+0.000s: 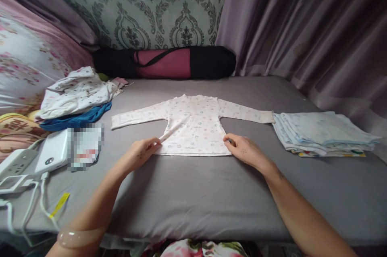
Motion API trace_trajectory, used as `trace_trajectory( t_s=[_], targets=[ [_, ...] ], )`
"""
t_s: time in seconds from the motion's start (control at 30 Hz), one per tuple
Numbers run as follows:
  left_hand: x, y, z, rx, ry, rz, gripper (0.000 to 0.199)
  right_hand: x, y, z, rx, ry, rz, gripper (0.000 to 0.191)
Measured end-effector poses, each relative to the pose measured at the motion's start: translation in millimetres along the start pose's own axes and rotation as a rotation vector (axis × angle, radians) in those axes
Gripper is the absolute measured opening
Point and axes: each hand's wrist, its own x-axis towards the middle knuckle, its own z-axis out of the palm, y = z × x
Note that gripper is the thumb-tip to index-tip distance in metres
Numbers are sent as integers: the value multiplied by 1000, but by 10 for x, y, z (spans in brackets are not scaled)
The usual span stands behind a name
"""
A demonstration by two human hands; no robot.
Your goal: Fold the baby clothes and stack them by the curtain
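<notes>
A small white long-sleeved shirt (193,128) with a pale print lies spread flat on the grey sheet, its collar away from me and both sleeves stretched out sideways. My left hand (143,151) pinches the shirt's lower left side, just above the hem. On the opposite side, my right hand (243,149) grips the lower right edge between thumb and fingers. The right sleeve's cuff reaches a stack of folded white cloths (323,132).
Crumpled clothes (78,92) lie at the left, above a blurred-out flat object (86,148), a white power bank (53,150) and a power strip (18,164) with cables. A long black-and-maroon bag (165,63) rests against the wall. Curtains hang at the right.
</notes>
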Motion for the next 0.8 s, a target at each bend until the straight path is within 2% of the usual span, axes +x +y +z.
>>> trace_trajectory(
  t_s=[0.13,0.2,0.3,0.37,0.5,0.67,0.8],
  targets=[
    [136,-21,-99,-46,-18,0,43,54,31,-61,-6,-44,-26,24],
    [280,-5,-154,-68,55,-82,45,177,78,-122,7,-26,-25,27],
    [566,76,-183,-78,188,-230,43,462,145,-197,-44,116,22,27],
    [767,154,-155,-50,217,-309,40,663,163,-203,-103,187,56,23],
    [1077,288,-21,12,277,-445,38,937,133,-102,-218,237,88,24],
    [1248,364,129,-25,383,-583,29,1013,92,29,-331,238,96,26],
    [1278,361,173,-18,423,-567,27,994,85,37,-435,221,55,29]
  ],
)
